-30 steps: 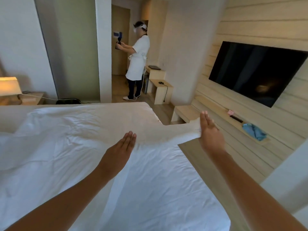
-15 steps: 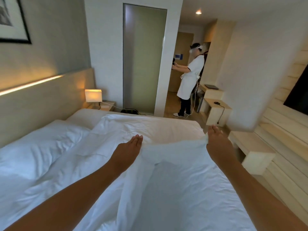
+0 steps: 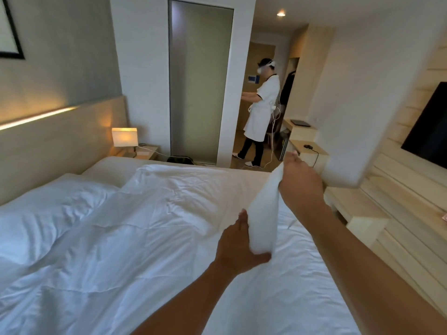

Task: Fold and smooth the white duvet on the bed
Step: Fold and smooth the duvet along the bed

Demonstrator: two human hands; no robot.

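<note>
lit bedside lamp (image 3: 124,137), wall television (image 3: 428,126), person in white apron (image 3: 260,112)

Counted: one rumpled white fabric duvet (image 3: 135,238), one plump white pillow (image 3: 43,209), two bare hands, left (image 3: 238,245) and right (image 3: 301,183). Also one lit cream box-shaped bedside lamp (image 3: 124,137), one black flat wall-mounted television (image 3: 427,126), one tall frosted glass door panel (image 3: 199,81). One second person in a white apron (image 3: 260,112), one black-framed wall picture (image 3: 9,30), one round ceiling spotlight (image 3: 280,13).
</note>
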